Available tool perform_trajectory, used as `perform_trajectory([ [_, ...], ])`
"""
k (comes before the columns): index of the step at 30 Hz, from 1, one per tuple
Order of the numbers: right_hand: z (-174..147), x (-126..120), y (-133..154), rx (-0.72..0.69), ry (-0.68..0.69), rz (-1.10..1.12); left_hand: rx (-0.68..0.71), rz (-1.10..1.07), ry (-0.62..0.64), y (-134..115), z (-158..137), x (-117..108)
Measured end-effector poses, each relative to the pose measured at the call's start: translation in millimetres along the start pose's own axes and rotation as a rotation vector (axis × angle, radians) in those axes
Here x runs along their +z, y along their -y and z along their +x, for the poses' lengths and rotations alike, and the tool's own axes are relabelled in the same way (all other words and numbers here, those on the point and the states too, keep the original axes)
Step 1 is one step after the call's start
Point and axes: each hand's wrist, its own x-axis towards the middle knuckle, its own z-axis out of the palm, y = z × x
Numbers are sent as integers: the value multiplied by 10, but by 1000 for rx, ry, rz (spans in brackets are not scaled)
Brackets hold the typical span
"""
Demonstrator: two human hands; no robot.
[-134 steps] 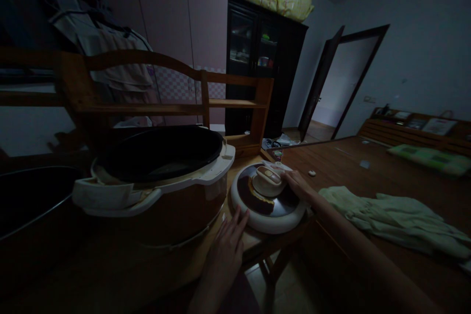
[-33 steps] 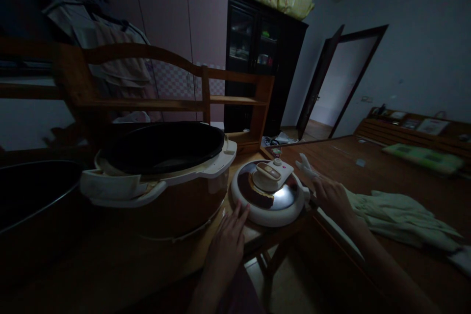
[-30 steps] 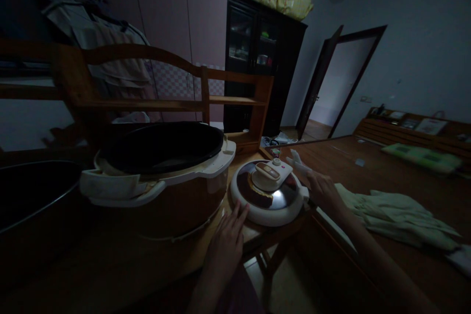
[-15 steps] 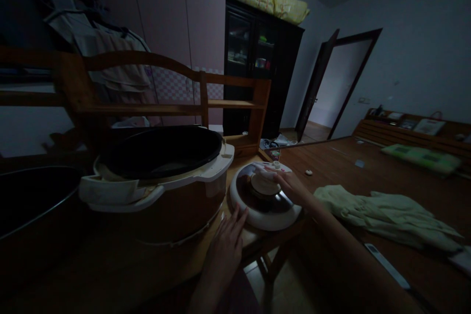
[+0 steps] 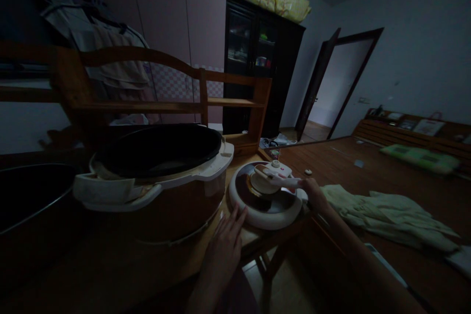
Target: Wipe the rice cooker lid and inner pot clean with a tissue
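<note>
A round cooker lid (image 5: 270, 220), white-rimmed with a dark shiny top and a raised central handle, lies on the wooden table. My left hand (image 5: 225, 240) rests flat with its fingers outstretched, the fingertips touching the lid's near left rim. At the right side of the lid, my right hand (image 5: 312, 191) is closed on what looks like a white cloth (image 5: 289, 182), which stretches across from the handle; blur hides its exact shape. Left of the lid stands a large cooker (image 5: 191, 174) with a white rim and a dark open top.
Another dark, wide pot (image 5: 40, 223) is at the far left. Behind the cooker rises a wooden shelf frame (image 5: 235, 103). To the right, a wooden surface (image 5: 342, 167) holds a pale green garment (image 5: 382, 211) and a small round object (image 5: 308, 172).
My right hand has moved right, from the lid's handle to its right edge, with the white cloth trailing. My left hand stays at the rim.
</note>
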Motion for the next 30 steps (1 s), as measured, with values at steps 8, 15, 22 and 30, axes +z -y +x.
perform_trajectory([
  [8, -73, -74, -21, 460, -89, 800, -4, 16, 6, -1, 10, 7],
  [15, -275, -214, -54, 896, -128, 1446, -5, 4, 26, 0, 7, 0],
  [22, -236, -293, 125, 846, -46, 1514, -8, 4, 14, 18, 13, 21],
  [30, -206, -307, 96, 877, -96, 1314, 1, -6, 5, 12, 7, 22],
])
